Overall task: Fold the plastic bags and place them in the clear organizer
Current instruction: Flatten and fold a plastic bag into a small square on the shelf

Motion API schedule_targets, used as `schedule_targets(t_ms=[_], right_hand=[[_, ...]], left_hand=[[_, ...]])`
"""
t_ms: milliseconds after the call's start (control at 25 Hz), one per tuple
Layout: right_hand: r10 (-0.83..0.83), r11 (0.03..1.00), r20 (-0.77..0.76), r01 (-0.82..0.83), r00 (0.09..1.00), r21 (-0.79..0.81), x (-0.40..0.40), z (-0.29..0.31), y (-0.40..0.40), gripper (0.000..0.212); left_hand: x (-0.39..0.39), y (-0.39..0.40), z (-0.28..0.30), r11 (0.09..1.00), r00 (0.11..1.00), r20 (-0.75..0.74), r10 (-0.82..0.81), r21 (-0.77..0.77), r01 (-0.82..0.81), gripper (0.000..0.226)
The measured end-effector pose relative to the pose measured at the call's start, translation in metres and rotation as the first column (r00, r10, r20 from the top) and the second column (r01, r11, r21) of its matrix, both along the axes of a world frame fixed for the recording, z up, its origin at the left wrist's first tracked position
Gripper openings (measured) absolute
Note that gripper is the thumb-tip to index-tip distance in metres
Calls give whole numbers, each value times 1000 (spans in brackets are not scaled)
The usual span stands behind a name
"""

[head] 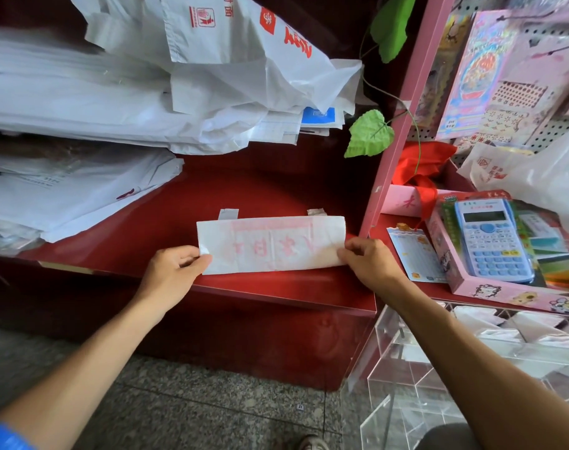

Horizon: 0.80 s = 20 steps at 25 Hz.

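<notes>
The folded plastic bag (272, 245) is lying as a flat strip on the red shelf (276, 190), looking thin, limp and slippery, likely to spring open unless pinned at its ends. The left hand (176, 271) and right hand (369, 261) are pinching its near corners. The clear organizer (439, 368) is waiting at the lower right.

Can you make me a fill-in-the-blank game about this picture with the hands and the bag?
1. Both hands pinch the folded bag, the left hand at one end and the right hand at the ____ end.
2. The bag lies on a ____ coloured counter.
3. The boxed calculator has ____ keys.
4. The clear organizer sits below the ____ hand.

Missing words: other; red; blue; right
</notes>
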State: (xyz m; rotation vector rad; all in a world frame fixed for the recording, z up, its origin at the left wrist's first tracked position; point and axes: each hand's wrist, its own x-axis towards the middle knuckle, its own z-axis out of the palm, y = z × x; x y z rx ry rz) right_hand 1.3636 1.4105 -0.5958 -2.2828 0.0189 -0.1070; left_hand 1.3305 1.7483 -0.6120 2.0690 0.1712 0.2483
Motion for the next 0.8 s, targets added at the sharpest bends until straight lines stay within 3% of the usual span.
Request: schedule_targets(t_ms=[40,80,160,240,320,440,560,800], right_hand=[[-30,999,-13,30,999,12,0,1,1,5],[-57,998,-23,57,998,18,1,1,3,11],[-83,996,-35,84,996,19,2,1,4,31],[-98,995,-32,98,995,-9,2,1,6,35],[-99,994,-34,97,995,-49,1,1,8,29],[-47,992,24,50,999,-114,-1,0,9,26],[-2,986,58,12,998,-165,-3,-2,9,33],[53,953,121,-14,991,-303,-9,0,13,29]], left_hand=[[1,-4,1,1000,1000,-10,15,9,-15,3],[0,-8,3,999,999,-23,30,20,-30,5],[-2,-14,6,996,996,-48,81,43,-79,27],[-4,-14,9,992,991,-67,118,57,-115,39],[-7,-11,10,994,990,-97,105,54,-100,36],[-10,-13,15,996,995,-70,71,51,-68,12],[-11,-14,15,994,996,-27,84,70,-81,26],[-14,-17,14,972,998,-20,67,227,-61,22]])
